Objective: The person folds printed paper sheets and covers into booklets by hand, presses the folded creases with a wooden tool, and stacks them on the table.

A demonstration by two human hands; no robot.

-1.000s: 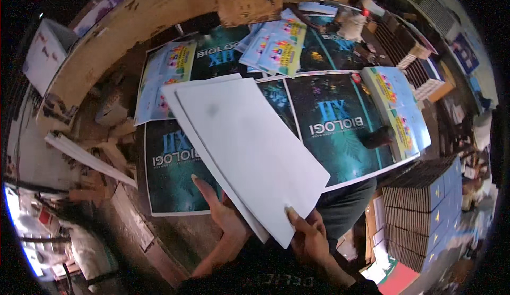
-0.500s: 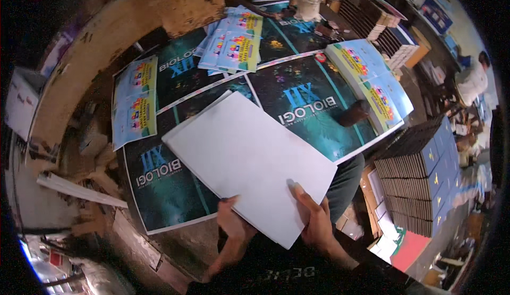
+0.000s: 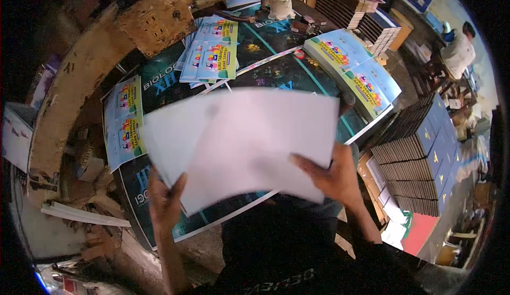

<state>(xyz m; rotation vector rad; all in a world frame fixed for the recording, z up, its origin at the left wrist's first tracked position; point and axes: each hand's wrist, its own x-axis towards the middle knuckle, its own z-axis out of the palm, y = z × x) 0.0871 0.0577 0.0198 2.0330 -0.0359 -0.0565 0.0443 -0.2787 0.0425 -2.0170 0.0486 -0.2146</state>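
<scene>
A stack of blank white sheets (image 3: 249,135) spans the space between my two hands, its middle bowed upward and its surface smeared by motion. My left hand (image 3: 166,199) grips the left short edge, thumb near the lower corner. On the other side, my right hand (image 3: 334,175) pinches the right edge with the thumb lying on top. Below the sheets lie large dark teal printed sheets (image 3: 212,215) that cover the worktable, partly hidden by the white paper. How many white sheets there are, I cannot tell.
Blue and yellow printed covers lie in a thick stack (image 3: 353,69) at right, a fanned pile (image 3: 210,50) at the back, and a smaller pile (image 3: 125,120) at left. Bound blue books (image 3: 417,159) stand in a tall block at right. Another person (image 3: 457,53) sits at the far right.
My hands have moved apart to opposite short edges of the white sheets. The sheets have turned from slanted to nearly level and now bow upward. My view has shifted slightly.
</scene>
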